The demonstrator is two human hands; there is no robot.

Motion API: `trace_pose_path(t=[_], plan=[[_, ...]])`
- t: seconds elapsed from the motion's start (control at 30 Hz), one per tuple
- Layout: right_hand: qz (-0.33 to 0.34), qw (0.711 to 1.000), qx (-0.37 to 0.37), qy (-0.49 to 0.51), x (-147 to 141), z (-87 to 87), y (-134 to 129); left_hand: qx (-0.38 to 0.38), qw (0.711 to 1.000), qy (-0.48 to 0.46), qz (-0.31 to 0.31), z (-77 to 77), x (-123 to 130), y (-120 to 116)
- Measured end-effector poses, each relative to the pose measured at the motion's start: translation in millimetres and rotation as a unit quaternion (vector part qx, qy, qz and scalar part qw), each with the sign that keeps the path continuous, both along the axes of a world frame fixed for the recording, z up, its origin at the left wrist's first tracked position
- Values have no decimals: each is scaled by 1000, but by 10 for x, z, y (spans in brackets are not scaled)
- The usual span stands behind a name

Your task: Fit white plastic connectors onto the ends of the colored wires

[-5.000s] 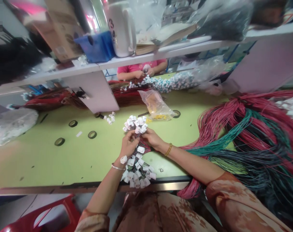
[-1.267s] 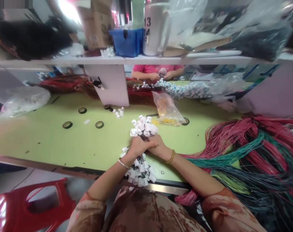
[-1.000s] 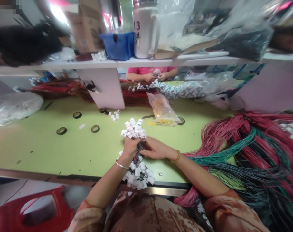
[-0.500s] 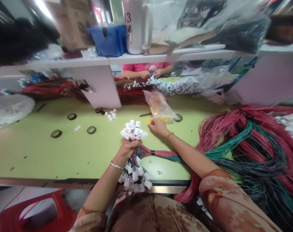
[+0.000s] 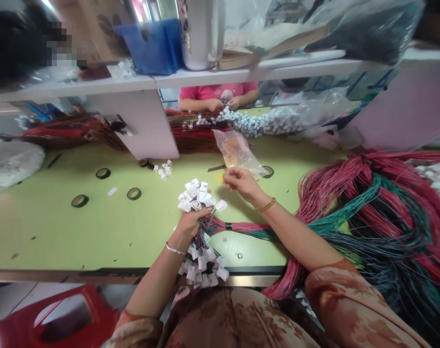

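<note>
My left hand [image 5: 191, 222] is wrapped round a bunch of thin wires with white connectors [image 5: 196, 193] fanned out above the thumb. More white connectors [image 5: 203, 268] hang below it at the table edge. Black tape binds the red and green wires [image 5: 249, 227] running right from the bunch. My right hand [image 5: 242, 182] is pinched beside small yellow pieces [image 5: 220, 178]; what lies between its fingertips is too small to name. Just behind that hand lies a clear plastic bag [image 5: 238, 152] with yellow contents.
Tape rolls [image 5: 134, 194] and loose white connectors [image 5: 164, 169] lie on the green table [image 5: 96, 232]. A big heap of red, green and black wires [image 5: 350, 208] fills the right. Across the table, a person in pink [image 5: 218, 96] handles wires. A shelf [image 5: 133, 87] crosses above.
My right hand has lifted slightly off the yellow pieces, fingers still pinched. One white connector now leans out to the right of the bunch in my left hand. The view has shifted a little.
</note>
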State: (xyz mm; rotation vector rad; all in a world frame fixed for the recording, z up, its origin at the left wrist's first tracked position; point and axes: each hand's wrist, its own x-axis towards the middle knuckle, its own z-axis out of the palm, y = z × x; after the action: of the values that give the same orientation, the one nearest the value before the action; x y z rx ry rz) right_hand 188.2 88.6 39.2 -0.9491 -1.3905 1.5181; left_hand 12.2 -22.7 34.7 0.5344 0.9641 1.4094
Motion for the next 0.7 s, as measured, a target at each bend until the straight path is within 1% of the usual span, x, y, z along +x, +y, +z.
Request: trace_pose_path(t=[0.07, 0.17, 0.27, 0.37, 0.43, 0.5, 0.6, 0.7], plan=[[43, 995, -33, 88, -32, 147, -154, 11, 1000, -13, -3, -1, -12, 10], [115, 982, -61, 138, -91, 286, -370, 29, 999, -39, -4, -16, -26, 20], [180, 973, -71, 128, -115, 296, -511, 23, 998, -53, 8, -38, -23, 19], [219, 967, -78, 109, -77, 238, -578, 12, 998, -61, -10, -36, -12, 2], [219, 968, -68, 98, -41, 206, -606, 9, 998, -64, -27, -22, -6, -12], [201, 974, -40, 93, -20, 192, -635, 6, 998, -61, -30, -8, -2, -17], [143, 984, 16, 103, -38, 197, -683, 10, 998, -59, -16, 1, 5, -3], [111, 987, 37, 108, -84, 202, -719, 11, 998, -58, 7, 2, 15, 24]])
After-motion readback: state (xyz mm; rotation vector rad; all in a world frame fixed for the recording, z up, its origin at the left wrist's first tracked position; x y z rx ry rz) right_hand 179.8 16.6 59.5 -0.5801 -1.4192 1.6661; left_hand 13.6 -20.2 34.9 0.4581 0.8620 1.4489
